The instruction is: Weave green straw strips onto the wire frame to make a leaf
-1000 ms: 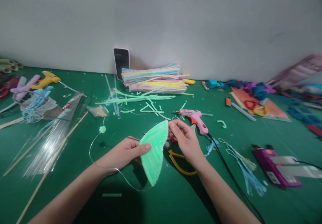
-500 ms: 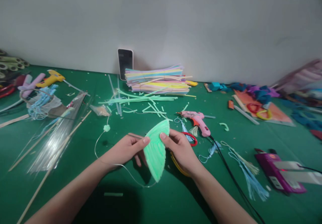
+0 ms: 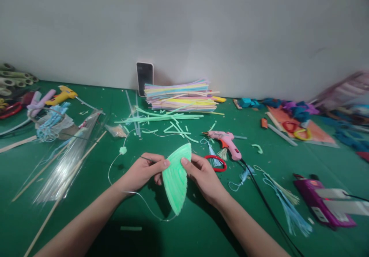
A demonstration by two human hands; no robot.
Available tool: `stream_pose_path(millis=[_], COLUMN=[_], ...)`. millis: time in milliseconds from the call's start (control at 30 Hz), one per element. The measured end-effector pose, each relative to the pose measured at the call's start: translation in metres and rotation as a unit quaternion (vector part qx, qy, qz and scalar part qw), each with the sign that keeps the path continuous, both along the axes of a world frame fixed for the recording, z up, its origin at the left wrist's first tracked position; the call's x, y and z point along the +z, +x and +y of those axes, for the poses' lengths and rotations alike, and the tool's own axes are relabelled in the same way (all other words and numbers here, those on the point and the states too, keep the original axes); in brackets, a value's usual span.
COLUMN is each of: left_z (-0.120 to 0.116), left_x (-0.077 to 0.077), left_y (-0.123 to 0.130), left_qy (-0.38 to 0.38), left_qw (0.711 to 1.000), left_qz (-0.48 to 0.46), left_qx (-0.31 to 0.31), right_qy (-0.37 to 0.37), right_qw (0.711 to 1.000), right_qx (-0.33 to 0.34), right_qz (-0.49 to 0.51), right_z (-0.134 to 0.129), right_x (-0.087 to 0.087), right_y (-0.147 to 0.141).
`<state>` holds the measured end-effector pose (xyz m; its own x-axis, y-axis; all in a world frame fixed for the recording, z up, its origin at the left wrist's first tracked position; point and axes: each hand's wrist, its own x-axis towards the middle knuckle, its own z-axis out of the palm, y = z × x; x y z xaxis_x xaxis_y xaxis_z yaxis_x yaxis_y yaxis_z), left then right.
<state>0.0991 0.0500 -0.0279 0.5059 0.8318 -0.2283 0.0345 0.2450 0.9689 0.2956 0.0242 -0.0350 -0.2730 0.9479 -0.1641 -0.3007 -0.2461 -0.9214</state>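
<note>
Between my hands is a light green wing-shaped piece (image 3: pixel 176 180), its surface streaked with curved strips and its pointed end hanging down. My left hand (image 3: pixel 144 172) pinches its left edge, thumb on the front, with a thin dark stick (image 3: pixel 147 159) also poking out from the fingers. On the upper right edge, my right hand (image 3: pixel 203 174) grips the piece with the thumb on its face. A clear wire (image 3: pixel 109 168) loops out around the left wrist and carries a small green flower-like bead (image 3: pixel 123 150). Fingers behind the piece are partly hidden.
A pink glue gun (image 3: pixel 226 141) lies right of my hands, near red-handled scissors (image 3: pixel 221 164) and tassels (image 3: pixel 288 203). Bundled pastel strips (image 3: pixel 178 95) and a phone (image 3: pixel 145 78) stand behind. Clear wrapped sticks (image 3: pixel 69 157) lie left, a purple device (image 3: pixel 323 203) right.
The view has tilted slightly, so things sit a little lower. The green piece has shifted slightly left and down with both hands, which keep their hold. More of the scissors' red handle shows.
</note>
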Motion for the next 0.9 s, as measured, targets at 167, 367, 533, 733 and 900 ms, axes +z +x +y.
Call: stream_pose_path(millis=[167, 367, 533, 733, 900], left_z=[0.001, 0.007, 0.015, 0.018, 0.023], left_x=[-0.006, -0.002, -0.004, -0.007, -0.008], left_y=[0.002, -0.006, -0.013, -0.014, -0.018], left_qy=[0.001, 0.012, 0.007, -0.008, -0.005], left_qw=[1.0, 0.998, 0.995, 0.991, 0.98], left_qz=[0.011, -0.003, -0.014, -0.026, -0.045], left_qx=[0.011, 0.068, 0.103, 0.13, 0.191], right_qy=[0.02, 0.131, 0.196, 0.188, 0.19], right_qw=[0.999, 0.921, 0.735, 0.674, 0.691], right_qx=[0.004, 0.017, 0.082, 0.163, 0.175], right_qz=[-0.05, -0.367, -0.644, -0.696, -0.676], right_z=[0.001, 0.001, -0.011, -0.018, -0.012], right_x=[0.002, 0.027, 0.037, 0.032, 0.031], right_y=[0.0, 0.034, 0.073, 0.078, 0.075])
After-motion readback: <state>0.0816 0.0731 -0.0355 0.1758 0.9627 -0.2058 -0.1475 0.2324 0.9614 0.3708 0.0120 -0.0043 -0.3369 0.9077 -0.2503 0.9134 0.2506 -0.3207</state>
